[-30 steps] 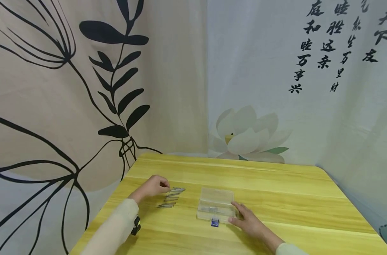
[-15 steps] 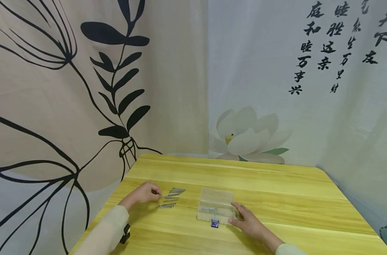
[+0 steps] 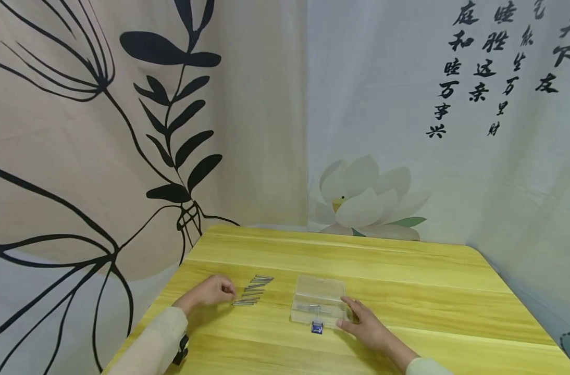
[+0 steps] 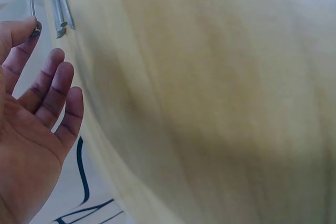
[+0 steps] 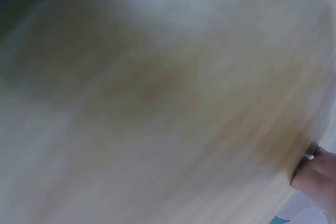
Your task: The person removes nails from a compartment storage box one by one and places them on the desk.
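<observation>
My left hand (image 3: 213,289) pinches a metal nail (image 4: 32,4) between thumb and forefinger, the other fingers loosely bent; the left wrist view shows it pointing upward, head by the fingertips. Just right of that hand, several nails (image 3: 250,294) lie in a loose column on the table. Farther right sits a small clear plastic box (image 3: 295,316), its lid (image 3: 320,286) tipped back and a blue latch (image 3: 317,327) at the front. A few nails seem to lie inside. My right hand (image 3: 367,326) holds the box's right end, thumb in front, fingers behind.
The yellow wood-grain table (image 3: 407,281) has rounded far corners. Behind it hangs a pale curtain (image 3: 261,114) printed with plants, a lotus and dark characters. A black strap (image 3: 181,350) is on the left wrist.
My left hand has drawn back from the upper nails, moving left, then slightly nearer to me beside the lower ones. The right hand and the box have stayed in place.
</observation>
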Tool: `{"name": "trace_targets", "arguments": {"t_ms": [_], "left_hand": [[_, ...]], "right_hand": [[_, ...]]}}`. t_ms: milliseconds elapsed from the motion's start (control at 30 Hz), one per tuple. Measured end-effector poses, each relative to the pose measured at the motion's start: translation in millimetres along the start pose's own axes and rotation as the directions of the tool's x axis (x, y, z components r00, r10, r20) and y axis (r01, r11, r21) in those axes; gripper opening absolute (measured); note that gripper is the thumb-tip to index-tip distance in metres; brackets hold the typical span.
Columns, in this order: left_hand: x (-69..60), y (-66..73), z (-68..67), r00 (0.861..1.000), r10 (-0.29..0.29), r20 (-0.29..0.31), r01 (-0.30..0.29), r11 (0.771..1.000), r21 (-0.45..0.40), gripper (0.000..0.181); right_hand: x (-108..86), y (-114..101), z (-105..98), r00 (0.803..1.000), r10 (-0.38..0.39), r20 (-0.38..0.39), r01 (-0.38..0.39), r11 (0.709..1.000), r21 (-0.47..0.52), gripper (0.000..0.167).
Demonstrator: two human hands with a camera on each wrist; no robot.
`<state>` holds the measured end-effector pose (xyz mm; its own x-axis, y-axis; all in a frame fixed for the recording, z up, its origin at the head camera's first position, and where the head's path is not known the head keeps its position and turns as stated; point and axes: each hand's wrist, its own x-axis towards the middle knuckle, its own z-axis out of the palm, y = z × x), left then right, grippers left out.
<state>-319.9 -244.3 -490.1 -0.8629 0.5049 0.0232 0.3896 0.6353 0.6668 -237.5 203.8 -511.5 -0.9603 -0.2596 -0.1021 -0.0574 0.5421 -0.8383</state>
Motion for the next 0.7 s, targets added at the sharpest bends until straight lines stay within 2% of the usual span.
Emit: {"name": "trace_targets", "arguments": {"t_ms": [267, 467, 700], "left_hand": [[-1.8, -5.5, 3.9, 0.999, 0.038, 0.032, -0.038, 0.999, 0.013, 0.007], [-1.6, -8.8, 7.2, 0.998, 0.051, 0.022, -0.052, 0.998, 0.030, 0.009], [-3.2, -5.6, 10.3, 0.999, 0.044, 0.006, -0.044, 0.997, 0.057, 0.009]], "right_hand": [[-0.4, -0.5, -0.4, 1.000, 0.010, -0.006, -0.010, 1.000, -0.002, 0.070], [-0.4, -0.6, -0.6, 1.000, 0.014, -0.007, -0.014, 1.000, 0.000, 0.071], [0.2, 0.4, -0.5, 1.000, 0.007, -0.002, -0.007, 1.000, -0.001, 0.071]]}}
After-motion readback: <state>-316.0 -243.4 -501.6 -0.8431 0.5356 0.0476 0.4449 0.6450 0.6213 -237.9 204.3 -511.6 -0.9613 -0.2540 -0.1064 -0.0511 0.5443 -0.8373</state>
